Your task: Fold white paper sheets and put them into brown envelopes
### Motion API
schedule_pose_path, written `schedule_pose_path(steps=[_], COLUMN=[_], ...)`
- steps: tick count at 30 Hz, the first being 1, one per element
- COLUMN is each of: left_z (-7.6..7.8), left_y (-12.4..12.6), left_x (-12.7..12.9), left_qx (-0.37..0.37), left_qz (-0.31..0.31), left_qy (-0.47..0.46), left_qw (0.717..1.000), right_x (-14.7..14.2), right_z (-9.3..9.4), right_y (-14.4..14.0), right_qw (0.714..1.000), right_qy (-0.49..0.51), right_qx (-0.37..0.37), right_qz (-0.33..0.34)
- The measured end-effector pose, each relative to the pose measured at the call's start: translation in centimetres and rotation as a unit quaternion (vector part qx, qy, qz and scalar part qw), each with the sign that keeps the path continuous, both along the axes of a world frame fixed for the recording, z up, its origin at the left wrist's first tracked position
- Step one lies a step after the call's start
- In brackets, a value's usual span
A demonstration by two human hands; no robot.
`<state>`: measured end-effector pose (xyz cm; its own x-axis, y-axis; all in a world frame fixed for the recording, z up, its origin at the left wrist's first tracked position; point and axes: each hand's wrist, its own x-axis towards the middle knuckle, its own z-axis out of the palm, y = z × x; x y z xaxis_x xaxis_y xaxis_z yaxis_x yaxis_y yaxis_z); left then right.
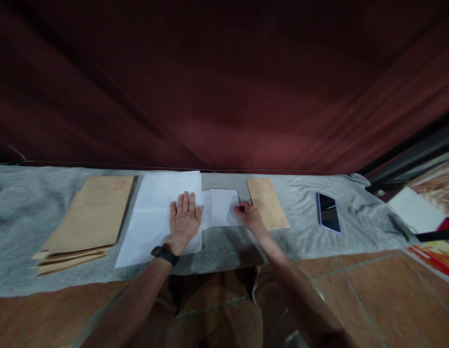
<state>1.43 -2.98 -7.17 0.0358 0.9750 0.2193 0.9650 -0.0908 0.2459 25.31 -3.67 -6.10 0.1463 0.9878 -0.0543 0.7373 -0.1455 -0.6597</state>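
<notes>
My left hand [185, 218] lies flat with its fingers stretched out on white sheets of paper [148, 227]; a dark watch [165, 254] is on that wrist. Just to the right is a smaller folded white paper [223, 208], with visible creases, its left end meeting the sheets near my left hand. Its right edge is pinched between the thumb and fingers of my right hand [248, 216]. Beyond that hand, a single brown envelope [268, 203] rests on the grey cloth.
A stack of brown envelopes [92, 212] lies at the left. A phone [329, 212] with a purple edge is at the right on the grey cloth [300, 239]. A dark red curtain [224, 96] hangs behind, and a tiled floor [355, 285] shows in front.
</notes>
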Motion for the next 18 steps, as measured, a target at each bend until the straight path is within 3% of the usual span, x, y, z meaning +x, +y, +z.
schedule_pose_path(steps=[4, 7, 9, 12, 13, 15, 18], left_z=[0.5, 1.4, 2.3, 3.5, 3.8, 4.1, 4.4], left_y=[0.0, 0.1, 0.2, 0.5, 0.6, 0.9, 1.3], left_x=[0.0, 0.0, 0.0, -0.2, -0.3, -0.6, -1.0], left_qx=[-0.012, 0.007, 0.032, 0.058, 0.063, 0.070, 0.077], left_qz=[-0.004, 0.000, -0.001, -0.013, -0.015, -0.012, -0.002], left_qy=[0.003, -0.017, -0.043, -0.112, -0.142, -0.204, -0.281], left_qw=[1.000, 1.000, 0.999, 0.992, 0.988, 0.976, 0.957], right_x=[0.2, -0.1, -0.1, 0.4, 0.6, 0.9, 0.5], right_z=[0.2, 1.8, 3.4, 5.6, 6.1, 6.4, 6.0], right_y=[0.4, 0.4, 0.1, -0.8, -1.2, -1.9, -2.8], right_qw=[0.984, 0.956, 0.946, 0.934, 0.931, 0.932, 0.936], right_qy=[0.179, 0.285, 0.290, 0.200, 0.165, 0.100, -0.004], right_qx=[0.000, 0.066, 0.139, 0.281, 0.317, 0.347, 0.286], right_qz=[0.027, -0.003, -0.041, -0.094, -0.076, 0.021, 0.206])
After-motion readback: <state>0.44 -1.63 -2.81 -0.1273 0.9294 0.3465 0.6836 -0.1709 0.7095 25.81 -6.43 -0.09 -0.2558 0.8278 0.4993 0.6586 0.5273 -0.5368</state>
